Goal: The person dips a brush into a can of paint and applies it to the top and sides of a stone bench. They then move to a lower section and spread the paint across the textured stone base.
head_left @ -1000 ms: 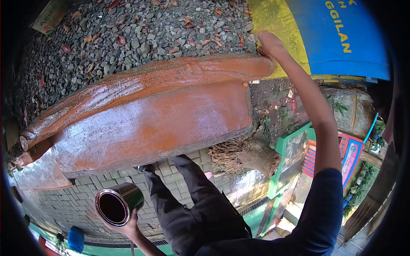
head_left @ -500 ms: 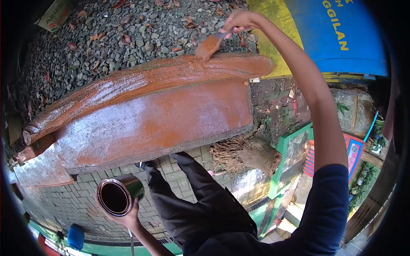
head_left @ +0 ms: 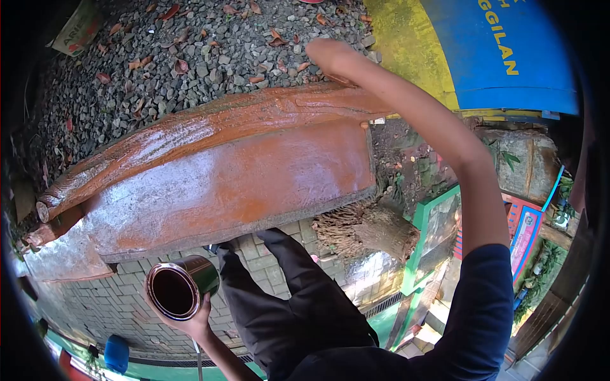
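My left hand (head_left: 196,325) is wrapped round a paint can (head_left: 208,277) with dark liquid inside, low over the paving in front of my legs. Up at the far right end of the log-shaped rail (head_left: 254,105), my right hand (head_left: 330,56) is bent over, its fingers turned away from me. It holds a paintbrush (head_left: 343,80), of which only a sliver shows under the wrist. The rail looks wet and orange-brown. Below it the slab (head_left: 273,171) is orange-brown in the middle and right, greyer at the left.
Gravel with dry leaves (head_left: 210,44) lies beyond the rail. A blue and yellow panel (head_left: 502,57) stands at upper right. Near my legs are a root stump (head_left: 372,230) and a green frame (head_left: 416,244). A blue drum (head_left: 116,354) stands at lower left on the paving.
My right hand has moved slightly left and down, turning over so that the brush is now mostly hidden behind it. The left hand and can have barely moved.
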The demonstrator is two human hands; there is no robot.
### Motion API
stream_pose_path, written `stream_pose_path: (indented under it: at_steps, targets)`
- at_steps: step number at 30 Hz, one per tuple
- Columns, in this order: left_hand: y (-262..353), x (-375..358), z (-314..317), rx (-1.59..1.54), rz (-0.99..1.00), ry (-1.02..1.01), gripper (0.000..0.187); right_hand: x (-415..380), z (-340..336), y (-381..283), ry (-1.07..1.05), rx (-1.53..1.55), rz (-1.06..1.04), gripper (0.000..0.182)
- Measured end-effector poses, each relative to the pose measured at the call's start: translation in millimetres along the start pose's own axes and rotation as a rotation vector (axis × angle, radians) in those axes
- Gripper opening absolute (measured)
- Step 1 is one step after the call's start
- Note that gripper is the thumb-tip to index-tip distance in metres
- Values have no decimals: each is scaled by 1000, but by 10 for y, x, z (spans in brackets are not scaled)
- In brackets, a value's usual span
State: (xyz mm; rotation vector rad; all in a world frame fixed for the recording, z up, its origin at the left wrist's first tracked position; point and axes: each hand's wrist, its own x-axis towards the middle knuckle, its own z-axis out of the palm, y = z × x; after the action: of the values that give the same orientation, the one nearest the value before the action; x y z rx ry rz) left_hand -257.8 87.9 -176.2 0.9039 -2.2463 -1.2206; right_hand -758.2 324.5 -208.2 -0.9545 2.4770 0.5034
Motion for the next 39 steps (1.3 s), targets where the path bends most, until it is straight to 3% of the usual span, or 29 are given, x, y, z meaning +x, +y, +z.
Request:
stream_pose_path:
  at_steps: [3, 5, 8, 10, 11, 12, 13, 15, 20, 21, 23, 29, 31, 34, 36, 39]
  targets:
    - [45, -8, -108, 96, 22, -2, 115, 139, -376, -719, 74, -18, -132, 19]
    - [153, -12, -143, 22, -16, 32, 116, 345, -707, -959, -184, 55, -63, 9]
    - [292, 23, -300, 2, -7, 60, 114, 395, -1004, -842, -204, 524, -139, 11]
    - [358, 56, -427, 0, 12, 97, 112, -44, -1309, -857, -56, 638, -336, 11]
    - [377, 75, -483, -24, 9, 130, 112, -368, -1469, -958, 26, 729, -333, 13]
    - [413, 107, -555, -86, -7, 117, 111, -766, -1697, -1122, 31, 831, -199, 17]
    - [444, 159, -619, -148, -22, 111, 110, -1111, -1919, -1251, 115, 854, -256, 19]
    - [489, 230, -775, -199, 21, 106, 107, -1718, -2280, -1497, 126, 948, -156, 19]
    - [560, 457, -1195, -352, 120, 84, 101, -2662, -3068, -2331, 106, 1169, -235, 17]
    - [595, 531, -1300, -261, 170, 48, 100, -2711, -3232, -2470, 167, 1154, -287, 17]
    - [688, 598, -1458, -272, 177, 87, 99, -2854, -3406, -2762, -18, 1207, -302, 18]
    - [890, 671, -2038, -322, 302, 149, 94, -3085, -3815, -3573, -160, 971, -409, 17]
    - [1011, 641, -2282, -114, 381, 131, 95, -3066, -3800, -3902, -182, 918, -475, 17]
    - [963, 586, -2414, -226, 374, 108, 94, -3035, -3640, -4358, -92, 732, -590, 22]
    - [934, 507, -2458, -324, 354, 100, 92, -3071, -3529, -4557, 142, 524, -721, 24]
    - [953, 430, -2572, -372, 284, 90, 90, -3287, -3820, -4548, 55, 512, -719, 24]
